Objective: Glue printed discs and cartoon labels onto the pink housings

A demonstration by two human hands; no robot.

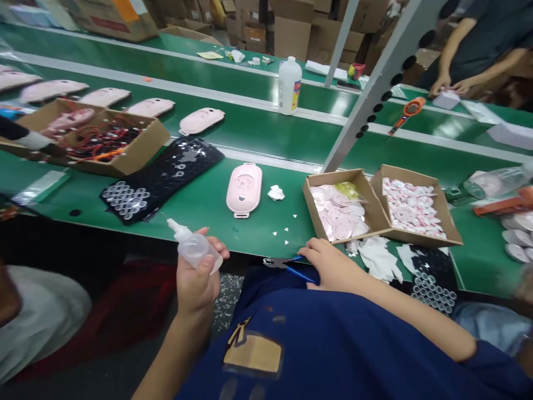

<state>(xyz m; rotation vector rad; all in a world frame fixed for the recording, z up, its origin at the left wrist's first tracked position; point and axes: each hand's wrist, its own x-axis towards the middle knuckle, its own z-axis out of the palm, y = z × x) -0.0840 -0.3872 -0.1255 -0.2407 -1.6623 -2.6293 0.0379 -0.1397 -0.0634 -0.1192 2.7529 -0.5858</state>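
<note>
My left hand [197, 278] is closed round a small clear squeeze bottle [192, 246] with a pointed nozzle, held just below the table's near edge. My right hand [328, 265] rests at that edge with fingers curled over blue-handled pliers [287, 264]. A pink oval plastic shell [244, 189] lies on the green table ahead of both hands, with a crumpled white scrap [275, 193] beside it. To the right stand two open cardboard boxes: one with pink round discs [339, 206], one with small pink-and-white pieces [412, 206].
A black tray of clear round parts [160, 176] lies left of the shell. A carton with red wires [102, 141] sits far left. Several pink shells [202, 120] line the green belt. A white bottle [290, 84] stands beyond. Another person's hands [452, 86] work at top right.
</note>
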